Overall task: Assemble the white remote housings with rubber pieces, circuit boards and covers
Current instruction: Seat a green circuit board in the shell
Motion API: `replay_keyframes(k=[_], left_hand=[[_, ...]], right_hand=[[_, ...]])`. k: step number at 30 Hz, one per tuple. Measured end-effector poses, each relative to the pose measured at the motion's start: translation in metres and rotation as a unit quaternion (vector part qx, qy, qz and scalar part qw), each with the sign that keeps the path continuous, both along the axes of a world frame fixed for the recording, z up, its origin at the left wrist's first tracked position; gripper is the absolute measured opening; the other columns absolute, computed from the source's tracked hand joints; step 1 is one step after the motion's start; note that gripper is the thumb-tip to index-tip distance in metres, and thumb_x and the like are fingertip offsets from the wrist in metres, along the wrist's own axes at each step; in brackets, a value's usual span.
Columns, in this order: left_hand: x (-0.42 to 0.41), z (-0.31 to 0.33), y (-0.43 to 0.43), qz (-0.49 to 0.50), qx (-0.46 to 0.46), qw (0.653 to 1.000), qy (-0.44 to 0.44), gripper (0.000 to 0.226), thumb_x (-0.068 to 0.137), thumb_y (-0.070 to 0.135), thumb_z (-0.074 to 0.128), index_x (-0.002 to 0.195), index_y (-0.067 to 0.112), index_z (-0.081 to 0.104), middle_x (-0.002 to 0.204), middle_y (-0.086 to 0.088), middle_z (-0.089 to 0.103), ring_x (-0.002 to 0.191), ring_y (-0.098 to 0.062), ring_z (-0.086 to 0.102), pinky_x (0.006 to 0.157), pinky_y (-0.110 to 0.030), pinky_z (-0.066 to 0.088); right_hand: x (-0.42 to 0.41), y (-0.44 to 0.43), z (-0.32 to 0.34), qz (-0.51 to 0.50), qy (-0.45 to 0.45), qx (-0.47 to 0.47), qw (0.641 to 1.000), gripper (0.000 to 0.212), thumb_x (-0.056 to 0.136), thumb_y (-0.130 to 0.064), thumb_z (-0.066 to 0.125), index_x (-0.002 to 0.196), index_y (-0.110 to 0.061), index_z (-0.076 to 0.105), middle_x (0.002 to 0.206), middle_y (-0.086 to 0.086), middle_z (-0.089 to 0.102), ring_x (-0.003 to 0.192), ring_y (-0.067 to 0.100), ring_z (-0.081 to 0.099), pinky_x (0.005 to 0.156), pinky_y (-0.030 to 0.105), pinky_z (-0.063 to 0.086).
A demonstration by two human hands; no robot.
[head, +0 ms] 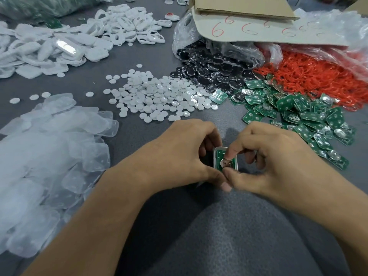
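A white remote housing (215, 156) sits between both hands near the table's front middle, with a green circuit board (220, 158) lying inside it, its round metal battery clip facing up. My left hand (179, 154) grips the housing from the left, thumb under its near end. My right hand (264, 156) pinches the board at the clip with thumb and forefinger. Loose green circuit boards (294, 114) are heaped at the right. White housings (45, 48) pile at the far left. Translucent rubber pieces (45, 156) lie at the near left.
Small white round discs (159, 96) are scattered in the middle. Black pieces (211, 68) spill from a plastic bag, and red rings (318, 76) from another at the far right. A cardboard box (245, 8) with red numerals stands behind them.
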State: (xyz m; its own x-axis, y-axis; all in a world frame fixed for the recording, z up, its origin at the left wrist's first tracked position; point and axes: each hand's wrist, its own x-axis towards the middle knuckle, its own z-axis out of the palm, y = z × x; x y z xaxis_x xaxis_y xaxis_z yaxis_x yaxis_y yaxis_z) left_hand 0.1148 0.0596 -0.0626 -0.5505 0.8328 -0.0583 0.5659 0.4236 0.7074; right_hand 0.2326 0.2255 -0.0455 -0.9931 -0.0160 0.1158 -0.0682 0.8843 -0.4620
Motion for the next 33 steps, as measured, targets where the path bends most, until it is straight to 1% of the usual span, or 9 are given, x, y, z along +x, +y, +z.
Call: replay_keyframes(k=[5,9,11,14,18,22,27,30,33], left_hand=[[0.0,0.001,-0.001,0.001,0.002,1.0,-0.004,0.063,0.048,0.061,0.093,0.098,0.035,0.063,0.093,0.016,0.059,0.084,0.002,0.056,0.068,-0.011,0.046],[0.0,0.001,-0.001,-0.001,0.005,1.0,-0.017,0.061,0.052,0.057,0.093,0.1,0.034,0.064,0.094,0.015,0.059,0.085,0.002,0.056,0.069,-0.011,0.047],[0.0,0.001,-0.001,-0.003,0.004,1.0,-0.021,0.061,0.053,0.056,0.093,0.102,0.033,0.065,0.094,0.015,0.058,0.085,0.001,0.056,0.069,-0.012,0.048],[-0.001,0.0,-0.001,-0.005,0.002,1.0,-0.019,0.063,0.053,0.057,0.092,0.104,0.034,0.065,0.095,0.015,0.058,0.083,0.001,0.057,0.068,-0.013,0.047],[-0.001,0.0,-0.001,-0.005,0.001,1.0,-0.011,0.062,0.052,0.059,0.092,0.102,0.034,0.065,0.094,0.015,0.058,0.083,0.001,0.057,0.068,-0.013,0.048],[-0.001,-0.001,-0.001,-0.001,0.005,1.0,-0.013,0.061,0.052,0.059,0.092,0.101,0.035,0.064,0.093,0.015,0.059,0.084,0.002,0.057,0.069,-0.013,0.048],[-0.001,-0.002,-0.001,0.005,0.005,1.0,-0.015,0.061,0.051,0.059,0.093,0.099,0.036,0.063,0.093,0.016,0.059,0.085,0.003,0.057,0.067,-0.012,0.048],[0.0,-0.002,-0.001,0.009,0.002,1.0,-0.015,0.06,0.051,0.061,0.093,0.097,0.037,0.063,0.093,0.017,0.059,0.085,0.004,0.057,0.065,-0.012,0.047],[0.001,-0.001,-0.001,0.012,0.004,1.0,-0.016,0.06,0.052,0.061,0.093,0.097,0.037,0.063,0.092,0.017,0.059,0.086,0.004,0.056,0.064,-0.013,0.048]], right_hand=[[0.001,-0.001,0.002,0.002,-0.012,0.015,1.0,0.021,0.071,-0.047,0.072,0.086,-0.033,0.073,0.085,-0.018,0.055,0.076,0.002,0.057,0.067,0.008,0.04],[0.003,-0.001,0.005,0.013,-0.027,0.037,0.999,0.022,0.074,-0.047,0.07,0.089,-0.032,0.072,0.088,-0.019,0.052,0.078,-0.004,0.054,0.072,0.007,0.04],[0.004,-0.001,0.006,0.01,-0.032,0.037,0.999,0.022,0.073,-0.048,0.069,0.089,-0.033,0.071,0.09,-0.019,0.053,0.08,-0.004,0.055,0.073,0.008,0.04],[0.004,-0.003,0.008,0.002,-0.032,0.033,0.999,0.02,0.073,-0.047,0.07,0.088,-0.033,0.071,0.09,-0.018,0.054,0.08,-0.002,0.056,0.073,0.01,0.042],[0.003,-0.004,0.009,-0.007,-0.039,0.038,0.999,0.022,0.074,-0.046,0.07,0.09,-0.031,0.072,0.09,-0.016,0.054,0.077,-0.004,0.056,0.073,0.011,0.041],[0.004,-0.007,0.01,-0.02,-0.04,0.044,0.998,0.023,0.074,-0.049,0.069,0.089,-0.032,0.073,0.088,-0.016,0.054,0.075,-0.006,0.056,0.072,0.017,0.045],[0.005,-0.009,0.012,-0.03,-0.032,0.044,0.998,0.022,0.074,-0.046,0.069,0.088,-0.03,0.074,0.087,-0.014,0.057,0.076,-0.002,0.058,0.074,0.029,0.054],[0.004,-0.011,0.013,-0.033,-0.034,0.06,0.997,0.021,0.074,-0.043,0.067,0.087,-0.028,0.075,0.088,-0.012,0.061,0.076,0.007,0.061,0.074,0.035,0.055],[0.005,-0.013,0.012,-0.032,-0.023,0.067,0.997,0.014,0.077,-0.037,0.068,0.082,-0.025,0.074,0.087,-0.008,0.064,0.076,0.014,0.062,0.072,0.038,0.055]])
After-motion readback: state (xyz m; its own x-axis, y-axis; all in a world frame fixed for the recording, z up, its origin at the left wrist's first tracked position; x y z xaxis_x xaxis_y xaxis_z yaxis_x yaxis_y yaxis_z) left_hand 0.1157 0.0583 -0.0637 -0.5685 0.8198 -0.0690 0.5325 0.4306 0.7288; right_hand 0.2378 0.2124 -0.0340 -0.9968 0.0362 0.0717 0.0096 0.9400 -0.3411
